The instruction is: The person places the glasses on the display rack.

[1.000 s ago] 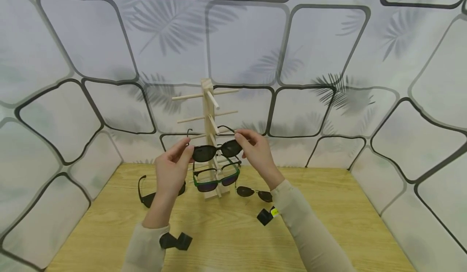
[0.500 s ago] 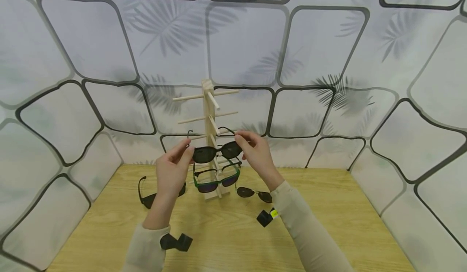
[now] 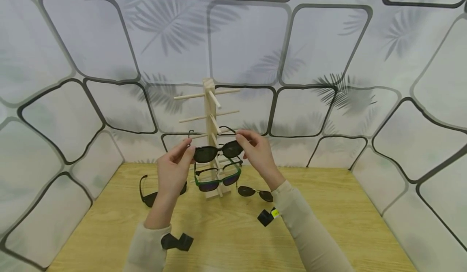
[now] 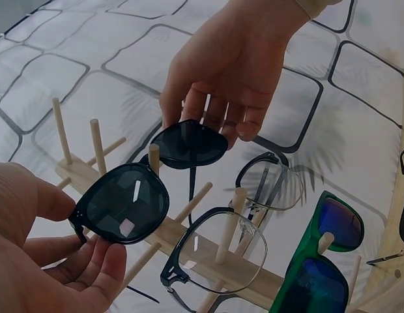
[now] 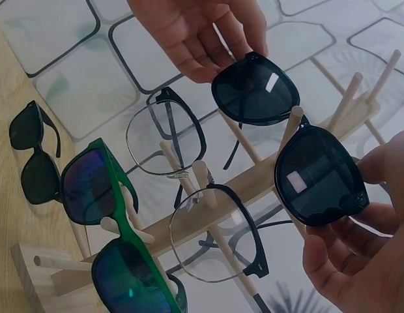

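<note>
Black sunglasses (image 3: pixel 205 154) are held by both hands, one at each end, in front of a wooden display stand (image 3: pixel 209 114). My left hand (image 3: pixel 172 170) pinches the left end of the frame near the hinge. At the other end my right hand (image 3: pixel 258 150) grips the right hinge between thumb and fingers. In the right wrist view, a peg (image 5: pixel 292 127) stands at the bridge; whether the bridge rests on it I cannot tell. Just below on the stand are clear-lens half-rim glasses (image 4: pixel 221 251), and lower still green-framed sunglasses (image 3: pixel 219 181) with bluish lenses.
On the wooden table (image 3: pixel 226 239), another black pair of sunglasses (image 3: pixel 149 199) lies left of the stand, partly behind the left forearm. Thin-framed aviator sunglasses (image 3: pixel 246 191) lie to its right by the right sleeve. Upper pegs (image 3: pixel 189 96) stick out sideways and forward. A patterned backdrop (image 3: pixel 248 41) encloses the table.
Almost nothing differs. Both hands keep their hold on the black sunglasses at the same height before the stand; only the whole head view shifts very slightly.
</note>
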Motion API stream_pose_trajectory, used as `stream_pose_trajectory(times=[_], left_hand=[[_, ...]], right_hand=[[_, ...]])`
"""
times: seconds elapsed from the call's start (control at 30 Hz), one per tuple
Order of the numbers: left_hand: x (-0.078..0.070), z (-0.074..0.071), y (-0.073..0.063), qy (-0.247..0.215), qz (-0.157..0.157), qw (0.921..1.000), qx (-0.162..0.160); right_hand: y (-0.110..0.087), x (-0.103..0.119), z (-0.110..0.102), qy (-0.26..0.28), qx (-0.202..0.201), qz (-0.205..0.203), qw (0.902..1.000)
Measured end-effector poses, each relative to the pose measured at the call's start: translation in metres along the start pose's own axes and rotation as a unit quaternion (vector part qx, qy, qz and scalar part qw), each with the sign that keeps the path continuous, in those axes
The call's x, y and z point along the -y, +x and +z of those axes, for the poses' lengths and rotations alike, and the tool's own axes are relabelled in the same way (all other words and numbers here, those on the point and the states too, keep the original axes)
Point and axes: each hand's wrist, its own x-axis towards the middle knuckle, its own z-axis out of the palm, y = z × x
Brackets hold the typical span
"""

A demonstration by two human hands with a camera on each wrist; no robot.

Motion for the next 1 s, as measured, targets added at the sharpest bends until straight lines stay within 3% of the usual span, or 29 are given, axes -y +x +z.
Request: stream_pose_trajectory(times=[0.67,0.83,1.0], left_hand=[[-0.001,0.0,-0.004,0.021,0.002,0.9998,0.001],[0.0,-0.003,-0.006,0.044,0.0,0.999,0.006],[-0.001,-0.006,-0.016,0.098,0.013,0.9951,-0.003]], right_hand=[[0.0,0.001,-0.002,-0.004,0.009,-0.008,0.9999],[-0.002,0.001,-0.006,-0.018,0.009,-0.009,0.9998],[-0.006,0.0,-0.013,-0.022,-0.005,0.004,0.9997]])
